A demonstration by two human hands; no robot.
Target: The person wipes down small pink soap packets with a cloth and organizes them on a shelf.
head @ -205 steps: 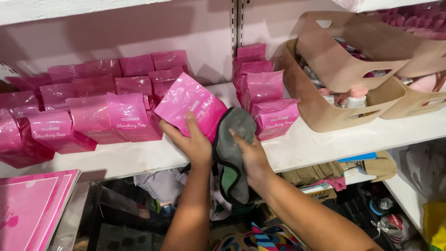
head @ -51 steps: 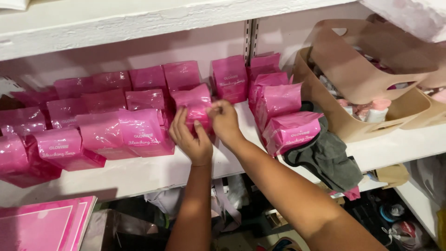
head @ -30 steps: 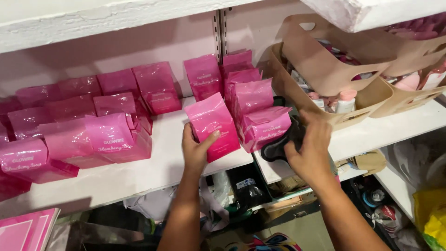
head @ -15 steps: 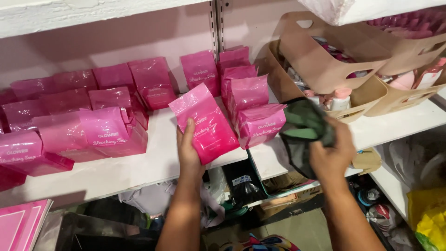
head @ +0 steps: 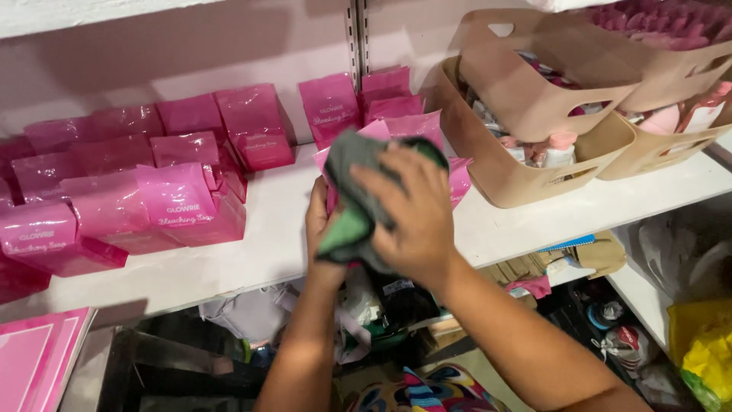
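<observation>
— What's going on at the shelf?

— Looks like a wiping step. The left hand (head: pixel 324 229) grips a pink packet (head: pixel 335 164), mostly hidden, held just off the white shelf (head: pixel 259 252). The right hand (head: pixel 412 210) presses a grey-green cloth (head: pixel 354 198) flat over it, fingers spread.

— And after that?

— I'd judge the packet needs turning so the cloth can reach its other faces.

— The rest?

— Glossy pink packets (head: pixel 183 202) with pale lettering in rows to the left, more (head: pixel 358 99) behind, beige baskets (head: pixel 534 137) of bottles to the right.
</observation>
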